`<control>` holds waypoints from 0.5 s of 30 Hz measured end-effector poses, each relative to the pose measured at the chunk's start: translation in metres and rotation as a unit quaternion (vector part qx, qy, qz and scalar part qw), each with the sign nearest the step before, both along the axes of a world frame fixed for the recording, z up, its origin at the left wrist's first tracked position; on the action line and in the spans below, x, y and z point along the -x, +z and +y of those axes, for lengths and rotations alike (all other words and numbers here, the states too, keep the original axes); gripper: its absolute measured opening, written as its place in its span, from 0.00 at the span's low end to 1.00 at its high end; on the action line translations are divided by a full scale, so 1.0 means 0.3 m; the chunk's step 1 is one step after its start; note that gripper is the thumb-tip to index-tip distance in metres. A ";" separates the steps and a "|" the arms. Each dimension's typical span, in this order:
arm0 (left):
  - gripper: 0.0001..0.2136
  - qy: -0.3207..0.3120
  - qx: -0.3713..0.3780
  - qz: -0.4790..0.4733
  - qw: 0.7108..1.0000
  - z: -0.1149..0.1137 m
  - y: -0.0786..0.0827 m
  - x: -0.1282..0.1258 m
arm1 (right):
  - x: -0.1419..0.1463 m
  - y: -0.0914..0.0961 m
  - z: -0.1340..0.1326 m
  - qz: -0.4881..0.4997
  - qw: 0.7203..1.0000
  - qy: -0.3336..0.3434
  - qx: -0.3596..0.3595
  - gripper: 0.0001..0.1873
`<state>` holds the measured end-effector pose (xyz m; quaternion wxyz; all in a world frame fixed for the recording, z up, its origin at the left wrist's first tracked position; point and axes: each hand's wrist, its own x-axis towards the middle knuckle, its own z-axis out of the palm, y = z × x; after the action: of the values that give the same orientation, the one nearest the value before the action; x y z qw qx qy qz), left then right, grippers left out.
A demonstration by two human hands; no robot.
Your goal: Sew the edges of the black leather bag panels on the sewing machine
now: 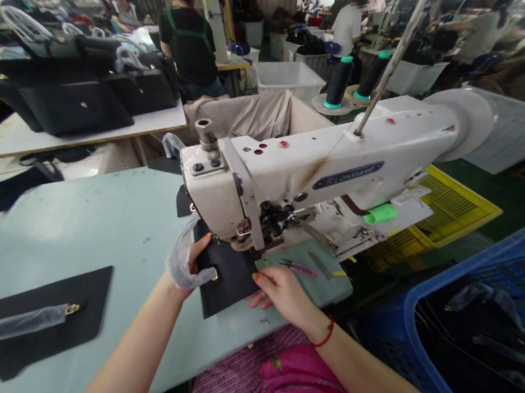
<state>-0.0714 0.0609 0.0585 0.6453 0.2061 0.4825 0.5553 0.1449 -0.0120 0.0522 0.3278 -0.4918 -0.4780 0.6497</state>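
Black leather panel [225,274] under the sewing machine [319,173] presser foot, long axis pointing away from the person.
Left hand [196,255] pinches its far edge with clear plastic film [180,268]; right hand [284,294] lies half-open on its near edge, above the surface [94,219].

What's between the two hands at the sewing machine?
A black bag panel, partly under the sewing machine, lies between the left hand and the right hand, as the head view shows.

The black panel [226,277] looks like smooth leather.
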 end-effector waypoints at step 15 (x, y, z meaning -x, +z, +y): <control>0.21 -0.010 0.035 -0.119 0.992 -0.347 -0.067 -0.317 | -0.017 0.029 -0.009 0.091 0.995 0.023 0.023 0.22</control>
<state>0.0237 -0.0433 0.0384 0.7107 0.1205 0.4195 0.5518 0.1501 -0.0147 0.0608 0.3436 -0.4266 -0.4426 0.7100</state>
